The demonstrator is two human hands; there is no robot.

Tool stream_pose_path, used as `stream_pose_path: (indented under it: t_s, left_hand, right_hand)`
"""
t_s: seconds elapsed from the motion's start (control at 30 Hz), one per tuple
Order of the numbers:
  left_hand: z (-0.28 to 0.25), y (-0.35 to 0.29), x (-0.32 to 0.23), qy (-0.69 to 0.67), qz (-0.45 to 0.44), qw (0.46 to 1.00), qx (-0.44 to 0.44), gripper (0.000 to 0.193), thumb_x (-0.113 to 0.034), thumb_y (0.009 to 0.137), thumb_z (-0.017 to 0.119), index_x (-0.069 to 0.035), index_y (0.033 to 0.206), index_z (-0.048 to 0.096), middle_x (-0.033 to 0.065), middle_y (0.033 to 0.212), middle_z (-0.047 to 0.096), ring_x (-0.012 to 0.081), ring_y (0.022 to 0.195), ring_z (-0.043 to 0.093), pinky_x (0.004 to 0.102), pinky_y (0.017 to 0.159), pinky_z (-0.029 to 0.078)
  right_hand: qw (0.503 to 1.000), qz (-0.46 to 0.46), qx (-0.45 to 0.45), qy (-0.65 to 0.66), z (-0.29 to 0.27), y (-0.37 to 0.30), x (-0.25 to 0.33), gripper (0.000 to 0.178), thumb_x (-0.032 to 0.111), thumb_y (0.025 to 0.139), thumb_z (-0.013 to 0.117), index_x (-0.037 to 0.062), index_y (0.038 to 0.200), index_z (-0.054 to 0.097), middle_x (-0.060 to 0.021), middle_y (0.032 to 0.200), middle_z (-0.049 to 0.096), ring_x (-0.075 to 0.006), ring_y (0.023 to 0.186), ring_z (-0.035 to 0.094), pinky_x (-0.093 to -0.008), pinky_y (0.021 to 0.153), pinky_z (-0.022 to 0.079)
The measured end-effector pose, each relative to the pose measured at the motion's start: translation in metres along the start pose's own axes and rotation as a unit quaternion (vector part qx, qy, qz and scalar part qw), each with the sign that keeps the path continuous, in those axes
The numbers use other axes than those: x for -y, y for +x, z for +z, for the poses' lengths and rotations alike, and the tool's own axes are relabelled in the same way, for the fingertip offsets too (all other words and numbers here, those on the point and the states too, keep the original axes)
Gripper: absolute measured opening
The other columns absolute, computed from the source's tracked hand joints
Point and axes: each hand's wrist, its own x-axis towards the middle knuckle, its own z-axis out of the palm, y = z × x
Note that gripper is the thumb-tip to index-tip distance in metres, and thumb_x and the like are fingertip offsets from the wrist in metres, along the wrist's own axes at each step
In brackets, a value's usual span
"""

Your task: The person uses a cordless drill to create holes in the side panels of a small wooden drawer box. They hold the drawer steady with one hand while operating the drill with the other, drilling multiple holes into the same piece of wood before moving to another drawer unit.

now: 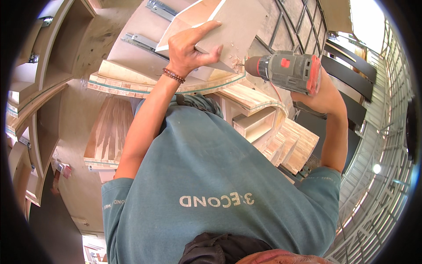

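A power drill [283,69], grey-green with red parts, is in my right hand [323,97], whose fingers wrap round its handle, partly hidden. Its bit points left and meets the face of a pale wooden drawer box [244,26] near the lower edge. Curled wood shavings [237,64] cling round that spot. My left hand [187,49] clasps the edge of the box, with thumb and forefinger stretched over the outer face and the other fingers bent behind the edge. A beaded bracelet circles the left wrist.
Below the box lies a curved laminated board [132,90], close to my waist. Metal drawer slides [145,42] lie on a panel behind my left hand. Cabinet frames [57,53] stand at left. Wooden blocks [299,143] and dark panels [358,79] are on the right.
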Motion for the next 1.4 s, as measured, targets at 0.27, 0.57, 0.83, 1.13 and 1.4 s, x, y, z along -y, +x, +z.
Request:
stream_pose_path:
  t_s: [0.27, 0.57, 0.83, 1.13, 1.4]
  left_hand:
    - [-0.006, -0.001, -0.005, 0.014, -0.030, 0.998, 0.056, 0.047, -0.032, 0.075, 0.076, -0.003, 0.112, 0.073, 0.0124, 0.105, 0.076, 0.0251, 0.091, 0.075, 0.0327, 0.081, 0.058]
    - [0.000, 0.000, -0.004, -0.003, -0.005, 1.000, -0.013, 0.047, -0.029, 0.066, 0.078, -0.011, 0.109, 0.077, 0.0090, 0.096, 0.076, 0.0243, 0.073, 0.071, 0.0313, 0.067, 0.056]
    - [0.001, -0.002, -0.003, 0.001, -0.010, 1.000, -0.012, 0.045, -0.028, 0.067, 0.078, -0.008, 0.107, 0.076, 0.0084, 0.097, 0.076, 0.0240, 0.074, 0.071, 0.0308, 0.068, 0.056]
    - [-0.001, -0.001, -0.007, -0.017, -0.021, 1.000, 0.017, 0.045, -0.028, 0.074, 0.076, -0.005, 0.113, 0.073, 0.0130, 0.105, 0.075, 0.0250, 0.086, 0.074, 0.0324, 0.076, 0.058]
    - [0.002, -0.001, -0.002, -0.004, -0.006, 1.000, -0.008, 0.044, -0.027, 0.068, 0.079, -0.011, 0.110, 0.075, 0.0091, 0.091, 0.075, 0.0229, 0.065, 0.066, 0.0306, 0.061, 0.052]
  right_hand:
    - [0.981, -0.107, 0.145, 0.069, -0.032, 0.050, 0.005, 0.050, 0.006, 0.064, 0.078, 0.0022, 0.111, 0.062, -0.0070, 0.098, 0.067, -0.0203, 0.094, 0.064, -0.0336, 0.089, 0.050]
    - [0.984, -0.128, 0.072, 0.098, -0.014, 0.037, -0.011, 0.066, 0.005, 0.062, 0.079, 0.0030, 0.125, 0.057, -0.0066, 0.099, 0.068, -0.0170, 0.088, 0.065, -0.0337, 0.076, 0.055]
    - [0.979, -0.200, 0.045, -0.022, 0.010, -0.011, 0.037, 0.055, 0.014, 0.063, 0.079, 0.0025, 0.115, 0.064, -0.0167, 0.088, 0.068, -0.0235, 0.075, 0.070, -0.0322, 0.072, 0.053]
    - [0.979, -0.021, 0.100, 0.176, -0.018, 0.037, -0.007, 0.053, -0.001, 0.062, 0.075, 0.0038, 0.113, 0.062, -0.0019, 0.080, 0.065, -0.0107, 0.067, 0.060, -0.0273, 0.060, 0.050]
    - [0.985, -0.172, 0.027, -0.006, 0.012, -0.021, 0.043, 0.062, 0.015, 0.061, 0.086, 0.0075, 0.118, 0.064, -0.0156, 0.089, 0.071, -0.0357, 0.082, 0.067, -0.0374, 0.078, 0.053]
